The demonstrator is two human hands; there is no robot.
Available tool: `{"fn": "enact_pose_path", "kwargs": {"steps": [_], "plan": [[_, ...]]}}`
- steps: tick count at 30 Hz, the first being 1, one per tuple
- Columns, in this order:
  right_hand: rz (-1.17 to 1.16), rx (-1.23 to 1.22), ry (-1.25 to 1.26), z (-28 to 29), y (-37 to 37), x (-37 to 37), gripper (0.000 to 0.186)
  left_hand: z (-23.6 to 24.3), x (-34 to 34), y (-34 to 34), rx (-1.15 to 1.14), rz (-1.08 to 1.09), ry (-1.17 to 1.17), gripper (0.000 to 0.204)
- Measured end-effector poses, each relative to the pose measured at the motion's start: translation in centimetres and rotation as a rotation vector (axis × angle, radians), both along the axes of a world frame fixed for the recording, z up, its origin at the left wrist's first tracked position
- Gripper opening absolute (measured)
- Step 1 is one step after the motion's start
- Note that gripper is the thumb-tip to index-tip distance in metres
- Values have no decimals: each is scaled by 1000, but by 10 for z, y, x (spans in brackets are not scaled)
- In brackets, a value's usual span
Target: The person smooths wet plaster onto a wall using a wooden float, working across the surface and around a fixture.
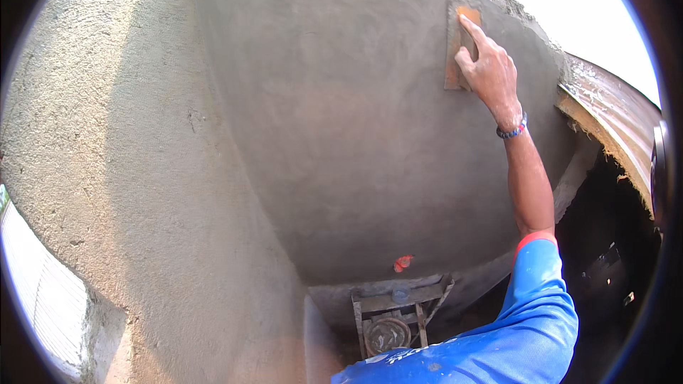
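Note:
My right hand is raised high on the right, closed around a plastering float. The float is a flat, long rectangle, orange and smeared with grey mortar, and stands nearly upright. Its face lies against the grey plastered wall, close to the wall's rough top edge. My index finger stretches along the float, with the thumb on its left side. Damp-looking plaster with faint swirl marks covers the wall. My left hand is out of the picture.
A rough sandy wall meets the plaster at the left. Below stands a wooden frame with a round container. A red piece sits low on the wall. Corrugated roofing with a ragged wooden edge juts in at right.

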State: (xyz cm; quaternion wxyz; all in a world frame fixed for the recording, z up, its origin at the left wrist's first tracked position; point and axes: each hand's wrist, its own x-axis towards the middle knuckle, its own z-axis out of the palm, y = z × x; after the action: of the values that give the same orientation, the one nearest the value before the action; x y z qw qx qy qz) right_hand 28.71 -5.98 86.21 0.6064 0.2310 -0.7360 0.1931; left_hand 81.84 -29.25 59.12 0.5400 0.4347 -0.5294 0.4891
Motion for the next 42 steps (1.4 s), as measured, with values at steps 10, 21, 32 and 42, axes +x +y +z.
{"fn": "enact_pose_path", "kwargs": {"steps": [10, 21, 32, 42], "plan": [[72, 492, -4, -74, -62, 27, 62, 8, -5, 12, 20, 122, -45, 18], [90, -208, -117, -120, 116, -47, 59, 2, -7, 5, -69, 11, -40, 24], [28, -127, -56, -25, 155, -55, 51, 7, -13, 40, -26, -221, -17, 26], [124, 32, -112, -117, 88, -37, 61, -89, -125, 78, 1342, -1443, 279, 26]]}}
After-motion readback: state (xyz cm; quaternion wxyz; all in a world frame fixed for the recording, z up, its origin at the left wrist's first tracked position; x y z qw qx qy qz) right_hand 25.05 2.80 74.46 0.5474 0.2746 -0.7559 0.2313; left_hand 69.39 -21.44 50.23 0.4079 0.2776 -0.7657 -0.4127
